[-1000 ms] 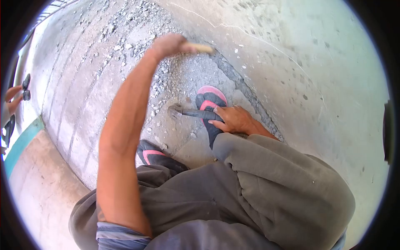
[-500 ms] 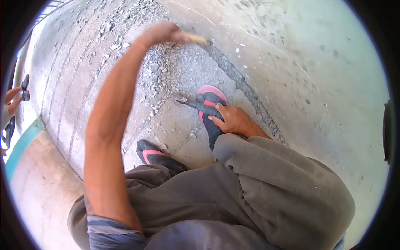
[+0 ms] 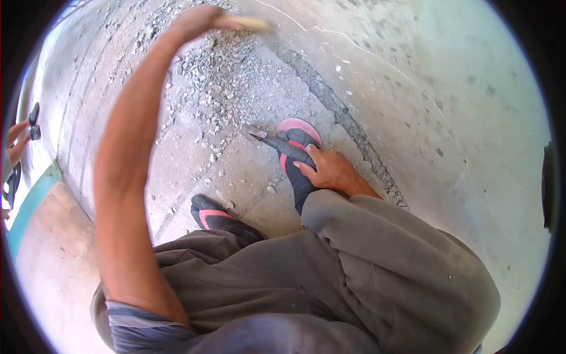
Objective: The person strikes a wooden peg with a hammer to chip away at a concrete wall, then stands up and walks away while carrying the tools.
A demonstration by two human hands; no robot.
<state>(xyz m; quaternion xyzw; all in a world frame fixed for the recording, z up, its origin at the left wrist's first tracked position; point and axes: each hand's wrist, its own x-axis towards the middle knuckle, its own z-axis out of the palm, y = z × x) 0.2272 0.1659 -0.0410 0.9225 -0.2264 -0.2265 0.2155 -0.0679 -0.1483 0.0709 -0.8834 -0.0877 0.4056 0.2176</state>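
Fingers of the left hand (image 3: pixel 197 20) are clenched round a pale wooden handle (image 3: pixel 250 23), raised high at the far side of the scene; the tool's head is out of view, so I cannot tell what it is. The right hand (image 3: pixel 330 170) grips a dark chisel (image 3: pixel 280 146) low over the right foot, its point angled down to the left and touching the concrete floor (image 3: pixel 442 88) just beside a spread of loose rubble (image 3: pixel 224 76).

Judging from this pose, the step in hand is the top of a swing, with the chisel set for a blow. A sound strike would call for the chisel to be held firm at its angle and the blow to land squarely on its near end, clear of the knuckles.

Counted: two hands of the person, one chisel, one wooden handle, two sandals, the far one (image 3: pixel 300 127) under the chisel and the near one (image 3: pixel 215 215) to the left. One rough groove (image 3: pixel 330 100) runs across the floor beyond the chisel. At the far left edge another person's hand (image 3: pixel 15 138) shows.
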